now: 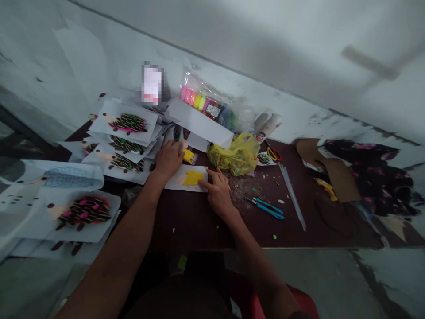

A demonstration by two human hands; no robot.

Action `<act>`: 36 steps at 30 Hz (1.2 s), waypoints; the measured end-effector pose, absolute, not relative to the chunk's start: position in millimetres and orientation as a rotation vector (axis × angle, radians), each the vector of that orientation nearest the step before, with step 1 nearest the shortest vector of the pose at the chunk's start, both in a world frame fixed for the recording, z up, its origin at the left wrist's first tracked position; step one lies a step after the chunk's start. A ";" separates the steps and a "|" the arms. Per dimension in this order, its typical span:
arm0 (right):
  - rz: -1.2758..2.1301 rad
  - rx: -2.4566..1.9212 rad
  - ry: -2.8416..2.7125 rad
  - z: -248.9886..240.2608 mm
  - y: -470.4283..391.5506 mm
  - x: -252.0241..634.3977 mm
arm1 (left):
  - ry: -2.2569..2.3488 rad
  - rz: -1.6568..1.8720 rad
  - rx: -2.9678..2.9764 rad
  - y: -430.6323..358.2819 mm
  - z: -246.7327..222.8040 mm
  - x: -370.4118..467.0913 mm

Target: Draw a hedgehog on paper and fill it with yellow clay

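Note:
A white sheet of paper lies on the dark table, bearing a flat yellow clay shape with a pale pointed end at its left. My right hand rests at the sheet's right edge, its thumb on the yellow clay. A thin orange stick shows among that hand's curled fingers; its kind is unclear. My left hand is above the sheet, fingers stretched forward, beside a small packet of yellow clay. Its fingertips are partly hidden.
Hedgehog pictures on paper are stacked at left. Behind are a bag of coloured clay and a yellow plastic bag. To the right lie blue thread snips, yellow-handled scissors, clear sticks and dark patterned cloth.

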State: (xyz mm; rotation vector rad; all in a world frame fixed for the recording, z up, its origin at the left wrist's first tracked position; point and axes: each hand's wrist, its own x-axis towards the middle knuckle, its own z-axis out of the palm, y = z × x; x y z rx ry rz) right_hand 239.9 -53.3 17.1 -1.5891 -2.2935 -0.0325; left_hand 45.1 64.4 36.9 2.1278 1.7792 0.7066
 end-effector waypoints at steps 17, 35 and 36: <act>-0.039 -1.554 -2.119 18.7 -47.5 241.0 | 1.656 0.805 2.106 78.6 13.7 44.2; 0.726 -1.388 -1.538 24.6 37.6 233.3 | 1.129 1.031 1.880 76.6 35.9 35.5; 0.779 -1.347 -1.503 24.3 37.4 233.4 | 1.069 1.045 1.842 76.2 36.1 36.9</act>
